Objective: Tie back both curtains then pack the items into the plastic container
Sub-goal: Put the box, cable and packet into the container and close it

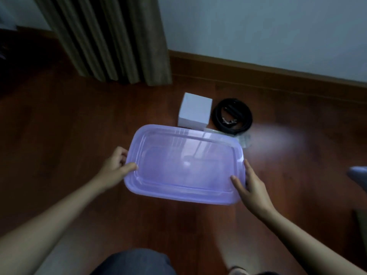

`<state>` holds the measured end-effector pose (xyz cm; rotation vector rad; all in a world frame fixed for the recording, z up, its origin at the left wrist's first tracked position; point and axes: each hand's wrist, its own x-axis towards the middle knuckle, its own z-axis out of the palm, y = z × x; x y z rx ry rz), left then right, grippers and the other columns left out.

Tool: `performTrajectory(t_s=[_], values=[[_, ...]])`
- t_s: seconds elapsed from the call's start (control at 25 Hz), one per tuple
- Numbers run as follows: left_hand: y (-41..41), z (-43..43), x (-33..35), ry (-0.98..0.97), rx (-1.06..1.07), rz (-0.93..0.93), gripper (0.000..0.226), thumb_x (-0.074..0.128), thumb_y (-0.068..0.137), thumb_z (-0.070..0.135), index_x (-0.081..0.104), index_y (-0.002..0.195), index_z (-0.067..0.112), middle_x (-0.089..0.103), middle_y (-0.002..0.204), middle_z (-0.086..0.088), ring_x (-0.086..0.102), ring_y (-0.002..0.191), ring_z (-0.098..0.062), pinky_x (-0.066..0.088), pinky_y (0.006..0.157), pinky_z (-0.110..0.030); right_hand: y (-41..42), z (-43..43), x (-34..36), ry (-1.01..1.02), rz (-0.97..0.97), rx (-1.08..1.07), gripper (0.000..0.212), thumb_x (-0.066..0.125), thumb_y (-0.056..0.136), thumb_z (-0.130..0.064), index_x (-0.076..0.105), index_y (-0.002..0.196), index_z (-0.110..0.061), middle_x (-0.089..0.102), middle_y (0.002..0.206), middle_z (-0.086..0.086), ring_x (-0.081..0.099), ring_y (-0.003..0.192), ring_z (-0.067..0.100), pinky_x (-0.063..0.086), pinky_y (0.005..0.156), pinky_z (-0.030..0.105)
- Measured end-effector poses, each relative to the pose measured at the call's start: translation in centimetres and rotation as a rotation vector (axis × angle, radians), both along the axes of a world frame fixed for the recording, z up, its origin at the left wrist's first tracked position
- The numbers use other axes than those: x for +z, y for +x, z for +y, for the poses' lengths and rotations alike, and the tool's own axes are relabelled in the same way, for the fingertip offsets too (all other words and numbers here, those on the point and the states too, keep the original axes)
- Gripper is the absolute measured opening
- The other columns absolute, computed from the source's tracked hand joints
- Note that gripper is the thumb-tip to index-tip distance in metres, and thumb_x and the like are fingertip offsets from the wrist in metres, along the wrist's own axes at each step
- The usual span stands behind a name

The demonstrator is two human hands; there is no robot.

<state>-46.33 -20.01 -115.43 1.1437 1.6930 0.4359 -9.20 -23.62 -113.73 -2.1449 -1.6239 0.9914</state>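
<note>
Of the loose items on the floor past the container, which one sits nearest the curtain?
The white box: it lies left of the black coiled strap and the clear packet, closest to the curtain.

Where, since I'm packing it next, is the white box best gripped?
Probably from above: the white box stands upright on the floor, top face clear, sides flat and parallel. Pinch the near and far faces close to the top, since the black coil lies close along its right side.
</note>
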Motion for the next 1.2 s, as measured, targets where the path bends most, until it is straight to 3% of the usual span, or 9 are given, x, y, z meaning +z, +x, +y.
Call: performTrajectory(t_s=[0.12,0.32,0.52,0.6,0.72,0.8,0.92,1.04,1.2], values=[[4.6,-0.3,-1.8,0.025,-0.095,0.001,0.05,0.06,0.05,0.054,0.044,0.085,0.023,0.064,0.084,-0.013,0.058,0.071,-0.023,0.049,0.067,-0.042,4.9,-1.5,-1.1,0.029,-0.022,-0.04,0.069,0.064,0.087,-0.028,0.03,0.145,-0.012,0.044,0.145,0.006,0.045,0.13,0.021,0.033,0.1,0.023],[9.0,0.6,-2.0,-0.011,-0.241,0.279,0.049,0.067,0.072,0.043,0.038,0.097,0.013,0.055,0.079,0.003,0.051,0.066,-0.009,0.036,0.052,-0.024,8.6,-2.2,-3.8,0.071,0.122,-0.114,0.073,0.069,0.082,-0.03,0.032,0.143,-0.021,0.053,0.136,0.001,0.059,0.113,0.018,0.046,0.092,0.03],[10.0,2.7,0.5,-0.215,-0.324,0.524,0.071,0.071,0.072,0.045,0.038,0.122,0.008,0.053,0.108,-0.004,0.052,0.087,-0.022,0.04,0.068,-0.031,8.9,-2.1,-3.9,0.077,0.164,-0.057,0.08,0.062,0.079,-0.048,0.028,0.145,-0.021,0.042,0.146,0.0,0.049,0.126,0.021,0.044,0.102,0.045],[10.6,2.7,1.0,-0.29,-0.375,0.589,0.07,0.072,0.071,0.041,0.039,0.122,0.005,0.054,0.115,-0.009,0.052,0.087,-0.021,0.041,0.066,-0.03,9.0,-2.2,-3.6,0.076,0.164,-0.048,0.081,0.06,0.078,-0.05,0.027,0.146,-0.019,0.039,0.148,0.0,0.047,0.128,0.022,0.042,0.104,0.046],[10.8,2.9,0.3,-0.344,-0.428,0.626,0.067,0.073,0.062,0.043,0.042,0.11,0.008,0.057,0.105,-0.007,0.057,0.075,-0.015,0.043,0.056,-0.027,9.5,-2.1,-4.3,0.101,0.154,-0.048,0.076,0.064,0.082,-0.045,0.029,0.145,-0.022,0.039,0.148,-0.003,0.046,0.13,0.021,0.041,0.105,0.047],[10.3,3.8,-0.6,-0.223,-0.419,0.592,0.078,0.068,0.053,0.053,0.048,0.115,0.011,0.057,0.117,-0.009,0.06,0.091,-0.021,0.05,0.068,-0.03,9.5,-2.5,-5.3,0.148,0.154,-0.076,0.075,0.064,0.08,-0.048,0.032,0.144,-0.025,0.04,0.145,-0.008,0.048,0.128,0.02,0.042,0.104,0.047],[10.9,6.2,-1.0,0.083,-0.228,0.509,0.079,0.061,0.077,0.056,0.038,0.14,0.013,0.04,0.142,-0.015,0.045,0.126,-0.032,0.043,0.101,-0.043,9.2,-2.6,-5.7,0.179,0.184,-0.119,0.076,0.063,0.077,-0.051,0.035,0.143,-0.027,0.042,0.14,-0.015,0.051,0.125,0.017,0.044,0.103,0.042],[12.4,7.4,-1.0,0.167,-0.33,0.552,0.068,0.054,0.086,0.055,0.042,0.137,0.012,0.039,0.138,-0.016,0.04,0.127,-0.035,0.039,0.104,-0.044,8.9,-2.8,-5.4,0.181,0.225,-0.169,0.07,0.07,0.081,-0.035,0.037,0.142,-0.024,0.045,0.14,-0.01,0.052,0.122,0.015,0.044,0.102,0.036],[12.1,8.2,-1.4,0.164,-0.364,0.531,0.069,0.064,0.079,0.053,0.044,0.131,0.012,0.044,0.133,-0.016,0.047,0.119,-0.031,0.044,0.094,-0.041,8.5,-3.0,-5.4,0.218,0.229,-0.215,0.066,0.071,0.082,-0.028,0.04,0.14,-0.022,0.048,0.135,-0.012,0.053,0.117,0.01,0.045,0.099,0.031]])
